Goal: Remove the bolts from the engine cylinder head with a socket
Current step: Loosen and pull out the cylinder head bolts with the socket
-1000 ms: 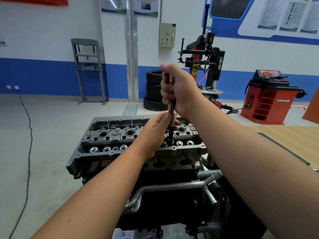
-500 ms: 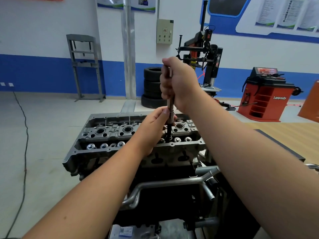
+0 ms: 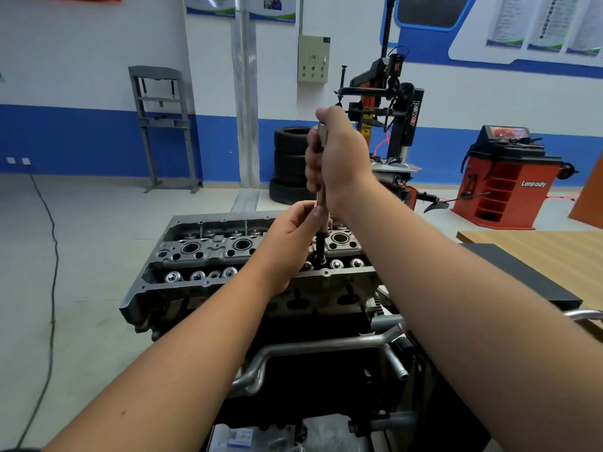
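Workshop floor and a blue-and-white wall lay behind the cylinder head (image 3: pixel 228 256), which sat atop an engine block with its long axis running left to right across the view. From a hole toward its right end the socket tool (image 3: pixel 321 203) stood nearly upright, long axis vertical, its dark lower tip down in the head and its bright upper end pointing to the ceiling. The right hand (image 3: pixel 339 158) was wrapped around the upper part of the shaft, fingers curled tight. Just below it, the left hand (image 3: pixel 287 243) pinched the shaft between thumb and fingertips, close above the head. Beyond stood stacked tyres (image 3: pixel 288 164), a tyre changer (image 3: pixel 388 102) and a red balancing machine (image 3: pixel 509 177).
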Demonstrator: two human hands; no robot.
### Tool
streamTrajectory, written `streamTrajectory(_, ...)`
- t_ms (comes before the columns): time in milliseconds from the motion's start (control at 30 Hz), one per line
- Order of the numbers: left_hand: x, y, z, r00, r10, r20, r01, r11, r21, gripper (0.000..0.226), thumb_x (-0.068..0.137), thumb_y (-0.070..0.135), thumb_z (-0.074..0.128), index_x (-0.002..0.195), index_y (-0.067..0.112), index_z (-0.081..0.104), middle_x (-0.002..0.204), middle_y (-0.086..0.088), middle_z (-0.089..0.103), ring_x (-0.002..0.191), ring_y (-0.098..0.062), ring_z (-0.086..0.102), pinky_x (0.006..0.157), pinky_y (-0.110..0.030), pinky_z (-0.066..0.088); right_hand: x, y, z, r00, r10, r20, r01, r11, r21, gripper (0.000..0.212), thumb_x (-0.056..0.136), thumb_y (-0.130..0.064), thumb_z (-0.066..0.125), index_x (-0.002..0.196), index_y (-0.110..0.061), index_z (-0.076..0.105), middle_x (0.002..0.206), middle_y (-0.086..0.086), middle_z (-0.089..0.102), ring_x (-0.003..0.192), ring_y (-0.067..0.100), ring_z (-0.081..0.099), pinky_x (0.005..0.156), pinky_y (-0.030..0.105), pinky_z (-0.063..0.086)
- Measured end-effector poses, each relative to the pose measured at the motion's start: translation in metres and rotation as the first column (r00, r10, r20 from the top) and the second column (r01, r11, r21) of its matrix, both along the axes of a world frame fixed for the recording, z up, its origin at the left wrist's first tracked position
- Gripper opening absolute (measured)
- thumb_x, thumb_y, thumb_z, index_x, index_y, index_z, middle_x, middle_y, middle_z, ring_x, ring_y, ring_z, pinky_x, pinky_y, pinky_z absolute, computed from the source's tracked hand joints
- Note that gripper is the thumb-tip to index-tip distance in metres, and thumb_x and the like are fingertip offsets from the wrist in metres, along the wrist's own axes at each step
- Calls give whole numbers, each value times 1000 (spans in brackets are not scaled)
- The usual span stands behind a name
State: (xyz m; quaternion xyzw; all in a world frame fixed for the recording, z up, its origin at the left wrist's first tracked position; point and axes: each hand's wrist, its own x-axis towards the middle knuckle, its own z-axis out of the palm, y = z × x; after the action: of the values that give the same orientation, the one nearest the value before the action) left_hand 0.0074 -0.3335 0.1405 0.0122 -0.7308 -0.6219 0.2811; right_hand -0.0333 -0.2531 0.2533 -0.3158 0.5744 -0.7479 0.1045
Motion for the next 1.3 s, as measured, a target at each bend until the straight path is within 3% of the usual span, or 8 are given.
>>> streamTrajectory(133, 1, 3, -1, 999, -5, 32, 8, 997, -77, 30, 104, 52, 45, 112, 33, 67, 105, 14, 75, 96, -5, 72, 86, -33, 49, -10, 14, 6, 973, 226, 43, -229, 971, 68, 46, 97, -42, 47, 57, -20, 41, 49, -4, 26, 50, 18, 15, 57, 35, 16)
streamTrajectory(367, -10, 3, 0, 993, 116, -17, -117, 986, -121, 18, 102, 35, 62, 97, 18, 60, 69, 12, 65, 61, -4, 52, 63, -34, 45, 13, -4, 1, 976, -210, -61, 205, 975, -80, 25, 93, -17, 46, 69, -16, 50, 61, 2, 43, 56, 16, 37, 55, 33, 32)
streamTrajectory(500, -1, 3, 3, 1000, 13, -18, -13, 1000, 11, 28, 106, 44, 51, 112, 21, 66, 92, -3, 74, 81, -18, 63, 73, -27, 49, 3, 2, 8, 998, 57, -19, -57, 998, -12, 38, 96, -27, 46, 59, -19, 43, 47, -4, 33, 43, 15, 24, 49, 29, 23)
streamTrajectory(633, 3, 1, 1, 999, -36, 29, 37, 999, -29, 38, 111, 44, 37, 120, 21, 66, 102, 2, 76, 90, -5, 71, 79, -18, 50, -5, 16, 11, 967, 256, -6, -256, 965, 65, 42, 98, -28, 49, 58, -20, 40, 49, -5, 27, 47, 15, 19, 50, 29, 22)
streamTrajectory(867, -3, 3, 1, 999, 51, -10, -52, 991, -126, 31, 88, 58, 52, 85, 29, 62, 71, 10, 63, 68, -13, 50, 65, -37, 42, 20, -4, -8, 931, -336, -140, 327, 941, -88, 36, 101, -35, 48, 71, -16, 48, 48, -13, 46, 45, 3, 42, 49, 18, 37)
streamTrajectory(1000, -2, 2, -1, 998, 58, -31, -59, 997, -59, 39, 82, 73, 58, 94, 37, 67, 93, 0, 73, 81, -12, 63, 73, -34, 49, 1, 4, 7, 1000, -13, 18, 13, 1000, -9, 49, 97, -43, 47, 54, -19, 42, 47, -2, 34, 44, 17, 26, 49, 29, 25)
streamTrajectory(1133, -2, 0, -2, 1000, -14, -2, 14, 999, -45, 21, 108, 45, 47, 109, 38, 66, 98, 16, 74, 91, -4, 70, 78, -30, 48, -9, 16, 11, 976, 215, 35, -217, 973, 77, 48, 97, -46, 50, 57, -21, 39, 46, -5, 25, 45, 16, 18, 48, 27, 23)
streamTrajectory(1300, -3, 2, -1, 999, 37, -8, -38, 995, -98, 24, 107, 43, 50, 99, 30, 68, 78, 18, 69, 70, 4, 61, 71, -28, 42, 14, 4, 0, 988, -142, -59, 140, 990, -32, 33, 99, -29, 52, 69, -17, 44, 55, -4, 37, 42, 10, 34, 44, 24, 32)
